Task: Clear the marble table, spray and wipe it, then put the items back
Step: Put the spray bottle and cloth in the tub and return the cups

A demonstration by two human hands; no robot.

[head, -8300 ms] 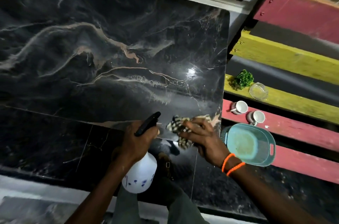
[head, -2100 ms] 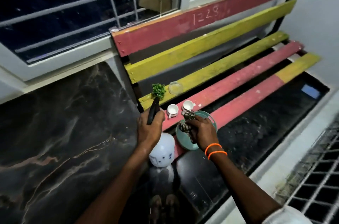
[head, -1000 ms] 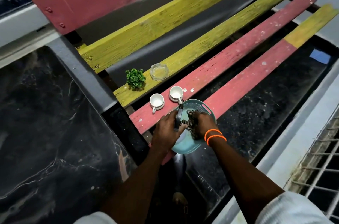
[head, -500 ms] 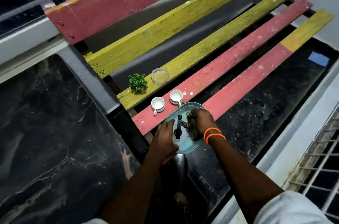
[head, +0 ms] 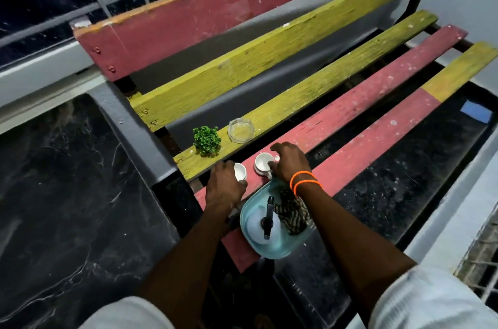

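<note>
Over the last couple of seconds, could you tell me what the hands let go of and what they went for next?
Both hands released their loads into the basin: the spray bottle and cloth now lie there. The left hand moved forward to the left cup, the right hand to the right cup; neither is lifted yet. The plant, glass dish and both cups stayed on the bench.

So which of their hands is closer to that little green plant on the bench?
Left. The left hand is on a white cup just below the green plant; the right hand sits farther right, at the other cup.
</note>
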